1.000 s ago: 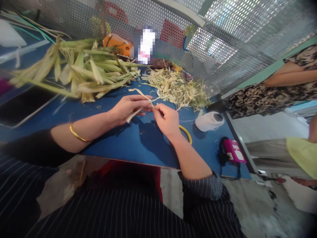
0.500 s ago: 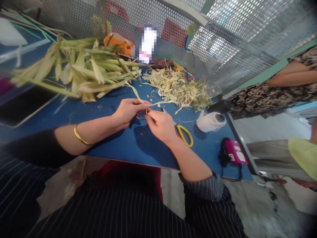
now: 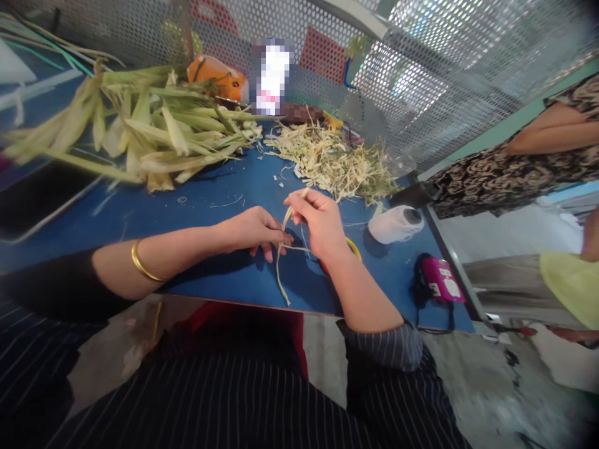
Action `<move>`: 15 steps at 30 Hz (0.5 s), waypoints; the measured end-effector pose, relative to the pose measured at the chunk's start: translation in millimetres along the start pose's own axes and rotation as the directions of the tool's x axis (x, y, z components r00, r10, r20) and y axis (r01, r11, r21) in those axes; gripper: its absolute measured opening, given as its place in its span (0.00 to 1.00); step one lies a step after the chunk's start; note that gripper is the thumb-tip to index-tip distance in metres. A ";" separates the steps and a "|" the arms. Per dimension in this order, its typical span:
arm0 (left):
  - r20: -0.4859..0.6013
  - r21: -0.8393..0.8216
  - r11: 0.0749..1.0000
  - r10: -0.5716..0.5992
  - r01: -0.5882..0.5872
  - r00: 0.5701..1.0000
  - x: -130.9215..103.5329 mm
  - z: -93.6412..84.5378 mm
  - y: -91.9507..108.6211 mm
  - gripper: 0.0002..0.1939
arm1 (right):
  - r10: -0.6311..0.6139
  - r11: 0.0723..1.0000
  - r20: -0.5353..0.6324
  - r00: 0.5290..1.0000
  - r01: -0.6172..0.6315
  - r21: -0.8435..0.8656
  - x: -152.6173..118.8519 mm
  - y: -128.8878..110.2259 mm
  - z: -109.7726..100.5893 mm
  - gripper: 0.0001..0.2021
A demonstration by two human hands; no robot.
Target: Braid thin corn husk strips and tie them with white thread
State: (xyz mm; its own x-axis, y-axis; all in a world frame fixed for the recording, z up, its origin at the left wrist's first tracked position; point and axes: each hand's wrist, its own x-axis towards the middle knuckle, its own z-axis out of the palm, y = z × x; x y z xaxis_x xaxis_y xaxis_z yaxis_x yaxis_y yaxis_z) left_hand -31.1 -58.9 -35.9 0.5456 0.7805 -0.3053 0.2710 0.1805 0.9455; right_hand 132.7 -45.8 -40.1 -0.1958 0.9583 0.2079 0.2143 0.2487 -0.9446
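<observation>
Pale corn husk strips [image 3: 279, 274] cross between my two hands over the blue table, one end dangling toward the front edge. My left hand [image 3: 259, 232] is closed, pinching the strips where they cross. Slightly higher and to the right, my right hand [image 3: 321, 221] is closed on the upper end of a husk strip. Under my right wrist lie scissors with yellow handles [image 3: 354, 248], mostly hidden. A white thread spool [image 3: 395, 224] lies to the right of my right hand.
Whole corn husks [image 3: 163, 134] are piled at the back left, shredded husk [image 3: 332, 159] at the back centre. A pixelated bright screen [image 3: 272, 78] stands behind. A magenta box [image 3: 442, 280] sits near the right edge. A person in patterned clothing [image 3: 528, 168] stands at right.
My hands have drawn apart. The right has risen, pulling a strip end upward, while the left has come lower. A strip end now hangs below the left hand.
</observation>
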 end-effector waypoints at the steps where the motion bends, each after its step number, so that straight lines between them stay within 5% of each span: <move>1: -0.028 -0.065 0.997 -0.031 0.029 0.999 1.3 -1.2 -0.2 0.10 | -0.056 0.997 -0.057 0.997 0.053 -0.053 -2.2 -2.5 0.1 0.11; 4: -0.108 -0.350 0.932 -0.140 0.094 0.984 7.7 -9.0 -1.8 0.06 | -0.329 0.865 -0.062 0.942 0.274 -0.420 -11.1 -12.0 0.5 0.09; 7: -0.155 -0.615 0.786 -0.199 0.063 0.968 14.1 -18.1 -3.3 0.04 | -0.538 0.481 0.207 0.817 0.499 -0.720 -17.9 -17.4 2.3 0.10; 11: -0.206 -0.751 0.659 -0.184 -0.034 0.961 17.1 -23.5 -1.0 0.06 | -0.606 0.035 0.459 0.650 0.598 -0.801 -18.9 -13.9 6.8 0.10; 15: -0.236 -0.784 0.617 -0.200 -0.065 0.951 17.1 -24.2 1.3 0.08 | -0.572 -0.152 0.574 0.586 0.613 -0.776 -17.4 -4.8 13.8 0.12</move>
State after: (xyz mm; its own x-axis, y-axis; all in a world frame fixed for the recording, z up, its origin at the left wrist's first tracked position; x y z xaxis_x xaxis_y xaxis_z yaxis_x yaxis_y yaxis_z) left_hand -40.6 -30.8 -37.1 0.2772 0.8474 -0.4528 -0.4905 0.5301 0.6917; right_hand 121.9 -65.6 -42.6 -0.7869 0.3382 0.5162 0.5898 0.6583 0.4678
